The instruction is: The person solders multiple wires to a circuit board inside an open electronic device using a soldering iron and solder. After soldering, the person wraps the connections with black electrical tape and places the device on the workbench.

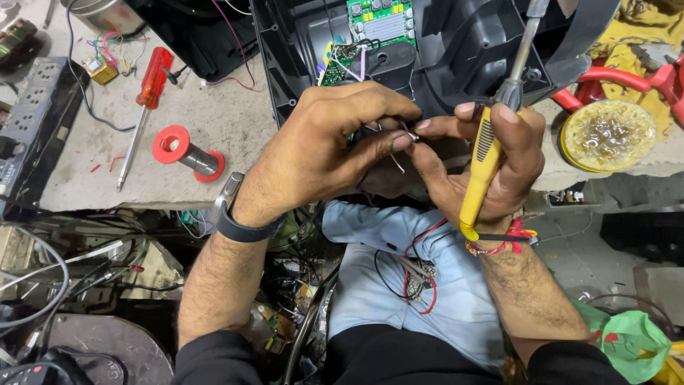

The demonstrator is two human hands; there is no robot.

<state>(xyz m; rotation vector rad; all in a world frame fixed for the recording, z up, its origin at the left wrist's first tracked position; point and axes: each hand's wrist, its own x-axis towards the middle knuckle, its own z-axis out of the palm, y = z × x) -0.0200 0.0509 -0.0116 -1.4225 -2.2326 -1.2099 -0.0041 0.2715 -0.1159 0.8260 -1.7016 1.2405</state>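
My left hand (324,146) pinches thin wire ends (407,135) between thumb and fingers, just in front of an open black plastic housing (456,50) with a green circuit board (377,21) inside. My right hand (491,160) meets it fingertip to fingertip on the same wires while its palm grips a yellow-handled soldering iron (484,160), metal tip pointing up and away. A dark watch sits on my left wrist, and red thread is tied round my right wrist.
A red-handled screwdriver (146,100) and a red solder spool (187,152) lie on the grey bench at left, beside a black power strip (32,121). A round yellow tin (608,135) sits at right. Tangled cables and scrap boards fill the space below the bench edge.
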